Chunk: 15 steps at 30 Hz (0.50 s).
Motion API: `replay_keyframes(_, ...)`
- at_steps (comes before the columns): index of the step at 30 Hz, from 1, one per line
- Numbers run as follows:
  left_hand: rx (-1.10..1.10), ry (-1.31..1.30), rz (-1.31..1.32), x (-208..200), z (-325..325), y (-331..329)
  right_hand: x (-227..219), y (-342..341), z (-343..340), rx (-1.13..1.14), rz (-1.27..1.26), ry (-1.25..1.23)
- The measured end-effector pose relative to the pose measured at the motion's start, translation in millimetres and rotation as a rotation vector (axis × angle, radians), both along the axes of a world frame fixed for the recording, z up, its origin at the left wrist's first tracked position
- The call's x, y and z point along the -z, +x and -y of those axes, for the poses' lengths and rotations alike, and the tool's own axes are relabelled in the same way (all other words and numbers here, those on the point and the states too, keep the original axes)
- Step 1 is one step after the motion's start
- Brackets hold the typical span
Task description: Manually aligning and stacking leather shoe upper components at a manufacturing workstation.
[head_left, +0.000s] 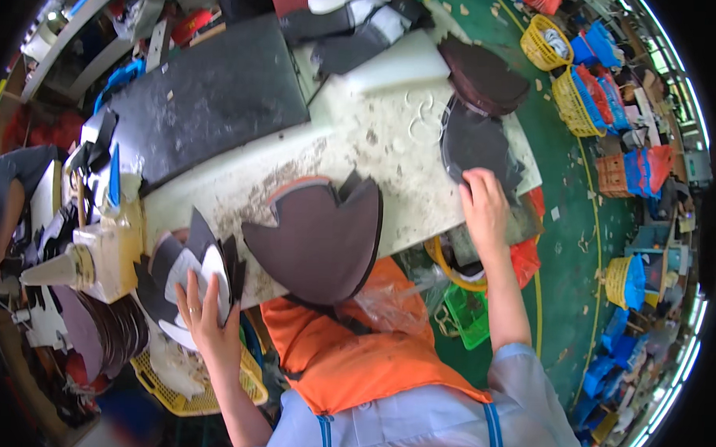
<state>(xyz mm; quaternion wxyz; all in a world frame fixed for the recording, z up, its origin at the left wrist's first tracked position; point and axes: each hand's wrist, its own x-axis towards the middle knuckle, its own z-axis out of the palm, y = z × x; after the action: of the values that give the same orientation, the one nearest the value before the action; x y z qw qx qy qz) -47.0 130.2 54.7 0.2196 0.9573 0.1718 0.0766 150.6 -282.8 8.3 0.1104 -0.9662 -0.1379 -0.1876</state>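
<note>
A: Over to the left hand [207, 317]: fingers long and a little spread, laid on a white piece [184, 276] at the near left corner of the worktop [368, 165].

B: Does it have a grip?

A: Can't tell from here! The fingertips are on the face of it, with dark pointed flaps showing around the white.

B: And the right hand [485, 200]?

A: Out by the right edge, partly open, fingers loosely bent, fingertips at the near end of the dark grey pieces [475, 141]. Whether it pinches one, I can't say.

B: What's between them?

A: A dark brown stack [318, 246], notched along its far side, its rounded end jutting past the near edge, over the orange apron [369, 366].

B: Further off?

A: Another brown stack [489, 74] at the far right corner, just beyond the grey pieces. Over on the left side, a big black board [212, 100], and near the left corner a pale container [109, 250] with its cone-shaped nozzle pointing left.
</note>
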Motion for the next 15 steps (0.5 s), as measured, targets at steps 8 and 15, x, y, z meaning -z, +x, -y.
replay_keyframes(8, 0.447, 0.047, 0.442, 3.5, 83.1, 31.9, -20.1, -6.6, 7.3, -0.083, -0.080, 0.100)
replay_keyframes(15, 0.596, -0.168, 0.232, 3.5, 114.9, 49.8, -29.5, -12.3, -10.7, 0.159, -0.526, 1.100)
